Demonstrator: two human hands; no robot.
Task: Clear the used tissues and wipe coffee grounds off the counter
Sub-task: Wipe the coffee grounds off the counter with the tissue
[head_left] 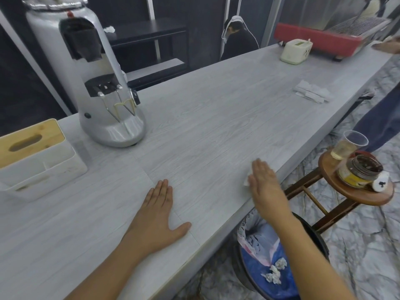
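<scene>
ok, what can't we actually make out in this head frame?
- Tissue under the right hand: the palm covers all but an edge.
- Coffee grounds on the counter: none resolvable against the wood grain.
- Bin: counter edge and right forearm hide part; crumpled tissues show.
- Grinder: top cut off by the frame.
- Jar label: too small.

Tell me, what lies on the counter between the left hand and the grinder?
Nothing: in the head view, the counter between the left hand and the grinder is bare, with only its grey wood-grain surface showing.
</scene>
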